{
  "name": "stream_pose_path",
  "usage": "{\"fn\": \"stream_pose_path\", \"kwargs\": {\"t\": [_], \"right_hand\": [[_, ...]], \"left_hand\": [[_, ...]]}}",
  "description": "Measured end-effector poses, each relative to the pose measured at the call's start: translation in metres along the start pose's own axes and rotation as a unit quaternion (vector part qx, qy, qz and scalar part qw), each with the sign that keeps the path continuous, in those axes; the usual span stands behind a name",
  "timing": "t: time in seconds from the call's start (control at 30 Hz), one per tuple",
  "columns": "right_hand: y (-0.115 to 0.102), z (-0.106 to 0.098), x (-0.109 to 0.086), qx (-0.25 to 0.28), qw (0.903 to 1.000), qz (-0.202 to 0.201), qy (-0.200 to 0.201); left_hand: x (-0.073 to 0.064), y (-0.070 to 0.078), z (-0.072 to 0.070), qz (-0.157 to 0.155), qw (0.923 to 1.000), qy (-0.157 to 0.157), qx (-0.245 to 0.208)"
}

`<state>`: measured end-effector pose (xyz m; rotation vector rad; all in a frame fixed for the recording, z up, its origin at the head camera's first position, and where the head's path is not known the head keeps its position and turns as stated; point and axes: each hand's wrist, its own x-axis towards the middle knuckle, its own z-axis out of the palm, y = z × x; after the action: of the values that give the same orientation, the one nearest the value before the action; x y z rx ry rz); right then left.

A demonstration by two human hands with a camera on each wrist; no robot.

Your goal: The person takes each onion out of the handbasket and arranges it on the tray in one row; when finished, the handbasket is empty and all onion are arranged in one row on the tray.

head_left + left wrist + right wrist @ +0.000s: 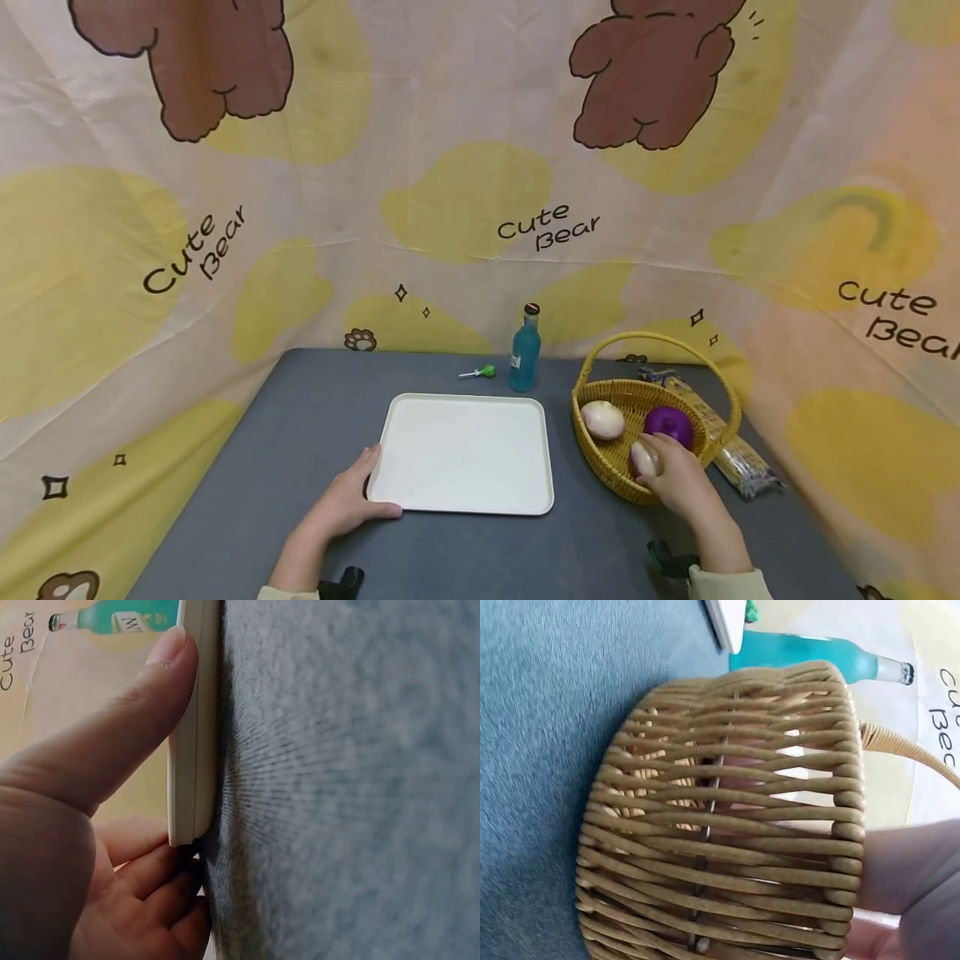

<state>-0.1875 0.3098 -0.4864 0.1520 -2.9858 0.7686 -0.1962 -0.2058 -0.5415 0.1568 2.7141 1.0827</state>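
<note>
A white rectangular tray lies on the grey table. My left hand holds its near left corner, thumb along the front edge and fingers at the left side. In the left wrist view the thumb lies against the tray rim. My right hand reaches into a yellow wicker basket and grips a whitish garlic bulb. Another garlic bulb and a purple onion sit in the basket. The basket's woven side mostly hides the right fingers in the right wrist view.
A blue bottle stands behind the tray, with a green lollipop lying beside it. Right of the basket lies a long clear-and-yellow package. The basket's tall handle arches over its contents. A printed cloth hangs behind the table.
</note>
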Motion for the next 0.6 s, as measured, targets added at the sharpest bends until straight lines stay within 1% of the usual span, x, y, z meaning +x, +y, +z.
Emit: {"fn": "stream_pose_path", "kwargs": {"t": [0.13,0.23,0.4,0.6], "right_hand": [[-0.0007,-0.0018,0.0014,-0.016,0.9996,0.02,-0.015],[-0.001,-0.0022,0.0015,-0.017,0.9994,0.025,-0.02],[-0.0012,-0.0016,0.0011,-0.014,0.9998,0.013,-0.011],[-0.008,-0.0038,0.0006,-0.009,0.9997,-0.016,0.013]], "left_hand": [[-0.002,-0.0011,0.0,-0.007,0.9999,-0.01,0.0],[-0.0024,-0.0017,-0.0003,-0.011,0.9998,-0.013,0.002],[-0.0011,-0.0007,-0.0019,-0.012,0.9998,-0.013,0.009],[-0.0004,-0.0012,-0.0027,-0.008,0.9997,-0.017,0.014]]}}
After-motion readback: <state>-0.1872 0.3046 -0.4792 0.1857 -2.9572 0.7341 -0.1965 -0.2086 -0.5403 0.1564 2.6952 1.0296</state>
